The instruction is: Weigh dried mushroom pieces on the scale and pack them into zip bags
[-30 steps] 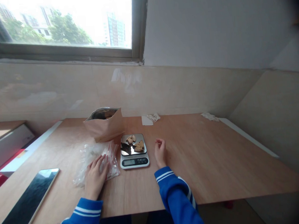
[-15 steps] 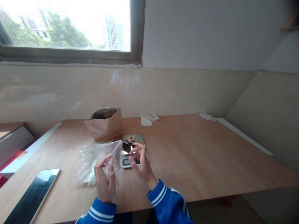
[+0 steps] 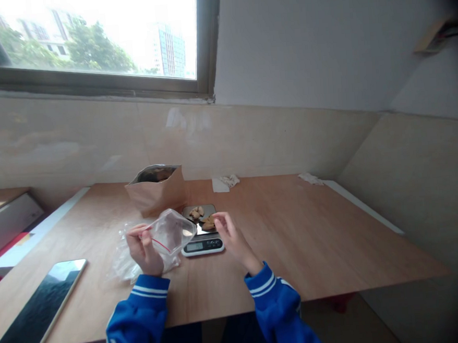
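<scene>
My left hand [image 3: 144, 250] is closed on a clear zip bag [image 3: 172, 230] with a red seal strip. The bag's open mouth faces right, towards a small digital scale [image 3: 203, 246]. On the scale's shiny plate lie two little piles of dried brown slices, a paler pile [image 3: 196, 212] at the back left and a darker pile [image 3: 208, 223] at the right. My right hand [image 3: 234, 239] is at the plate's right edge, thumb and fingertips drawn together against the darker pile. Whether a slice is pinched there is too small to tell.
Behind the bag stands an open brown paper pouch [image 3: 155, 192] with a foil lining. More clear plastic bags [image 3: 127, 262] lie under my left hand. A phone [image 3: 38, 313] rests at the table's left, and crumpled tissue [image 3: 229, 181] lies by the wall.
My left hand has moved left and up, and the zip bag's mouth now gapes towards the scale. My right hand has shifted right, from over the scale to its right edge.
</scene>
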{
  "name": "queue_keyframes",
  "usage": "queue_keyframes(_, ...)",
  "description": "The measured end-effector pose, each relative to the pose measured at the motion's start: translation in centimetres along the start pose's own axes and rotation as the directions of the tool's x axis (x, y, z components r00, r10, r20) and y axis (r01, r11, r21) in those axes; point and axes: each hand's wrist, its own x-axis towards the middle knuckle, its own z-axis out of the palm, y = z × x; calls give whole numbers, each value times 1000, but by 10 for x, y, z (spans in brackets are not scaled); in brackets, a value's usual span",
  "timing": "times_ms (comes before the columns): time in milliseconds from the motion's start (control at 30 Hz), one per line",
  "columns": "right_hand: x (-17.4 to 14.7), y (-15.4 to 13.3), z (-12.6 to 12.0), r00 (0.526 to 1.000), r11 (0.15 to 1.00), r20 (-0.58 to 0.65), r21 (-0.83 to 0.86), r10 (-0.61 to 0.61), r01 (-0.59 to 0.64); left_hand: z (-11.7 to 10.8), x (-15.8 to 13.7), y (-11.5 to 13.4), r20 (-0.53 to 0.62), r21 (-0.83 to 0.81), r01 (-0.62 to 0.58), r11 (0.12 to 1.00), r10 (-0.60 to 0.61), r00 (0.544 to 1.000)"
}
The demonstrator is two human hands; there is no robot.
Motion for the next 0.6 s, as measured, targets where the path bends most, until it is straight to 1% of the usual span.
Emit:
queue_keyframes(33,5,8,1,998,995,-64,-103,-16,9,6,-2,0,-62,-22,-2,1000,1,998)
queue_keyframes(67,10,16,3,995,980,-98,-197,-33,13,11,-4,-1,-103,-47,14,999,-19,994)
queue_keyframes(100,15,24,5,993,961,-106,-277,-46,15,15,-7,-2,-135,-77,48,996,-58,989)
queue_keyframes(200,24,42,15,999,912,-22,-408,-46,33,18,-17,-12,-167,-136,178,975,-199,966)
queue_keyframes(267,25,48,21,998,892,41,-449,-37,51,14,-22,-23,-165,-91,228,969,-241,956)
queue_keyframes(333,24,50,25,998,880,64,-472,-23,51,8,-25,-35,-149,-1,258,966,-255,955)
queue_keyframes(400,22,50,27,999,876,38,-482,-14,30,2,-27,-44,-144,70,278,958,-266,953)
queue_keyframes(500,20,46,24,996,895,-79,-446,-48,8,-2,-28,-51,-146,118,277,954,-260,955)
queue_keyframes(567,21,35,19,979,931,-169,-361,-115,47,-2,-28,-52,-123,138,250,958,-234,964)
queue_keyframes(600,22,27,17,966,949,-213,-306,-149,79,-2,-29,-51,-76,151,225,963,-216,973)
